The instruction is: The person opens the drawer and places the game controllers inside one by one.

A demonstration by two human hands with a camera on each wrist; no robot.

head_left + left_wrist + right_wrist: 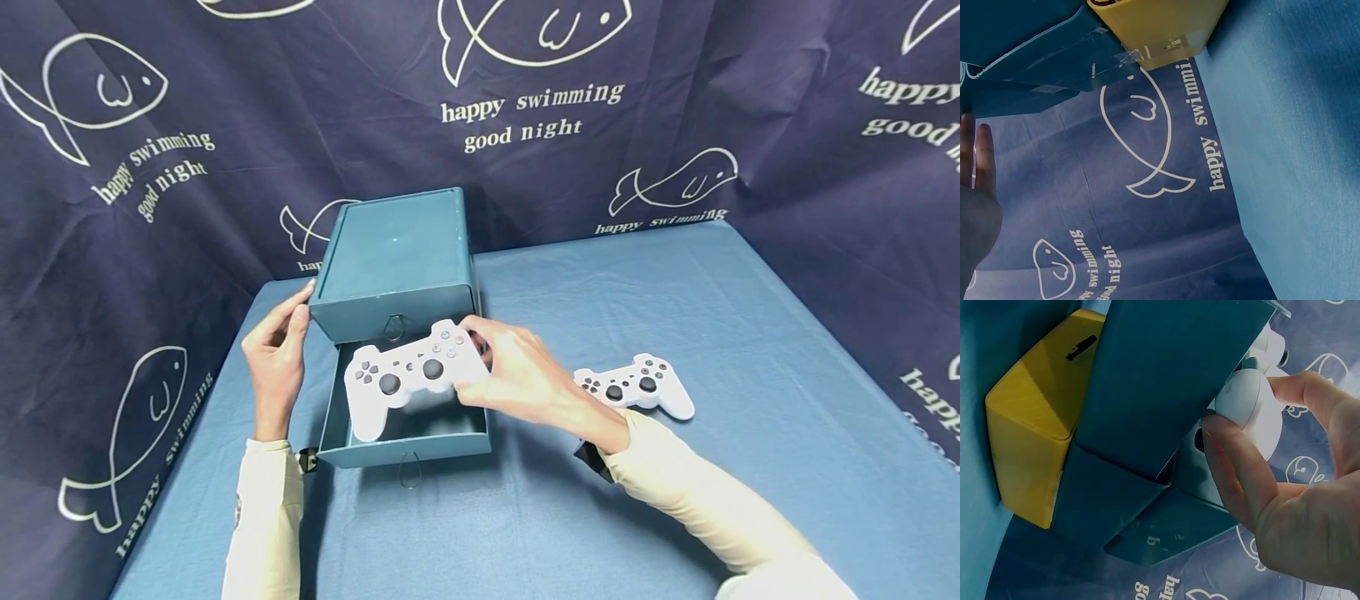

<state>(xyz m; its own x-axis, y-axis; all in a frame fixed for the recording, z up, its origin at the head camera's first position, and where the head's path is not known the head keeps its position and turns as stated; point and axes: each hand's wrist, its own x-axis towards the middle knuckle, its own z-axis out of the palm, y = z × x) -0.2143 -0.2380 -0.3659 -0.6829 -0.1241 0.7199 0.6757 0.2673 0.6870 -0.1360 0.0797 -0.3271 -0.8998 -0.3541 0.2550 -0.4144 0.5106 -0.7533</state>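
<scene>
A white game controller (407,372) with two dark thumbsticks is above the pulled-out lower drawer (405,452) of a teal cabinet (397,246). My right hand (525,379) grips it by its right handle; in the right wrist view thumb and fingers are round the white handle (1241,403). At the cabinet's front left upper corner is my left hand (277,354), fingertips touching its side. The left wrist view catches straight fingers (984,156) of that hand against the teal wall. The upper drawer is closed.
A second white game controller (637,386) lies on the blue cloth-covered table (600,292), right of the cabinet, partly behind my right wrist. Both wrist views show a yellow box (1029,444) between the teal cabinet and the table. Dark blue fish-print fabric (540,192) hangs around the table.
</scene>
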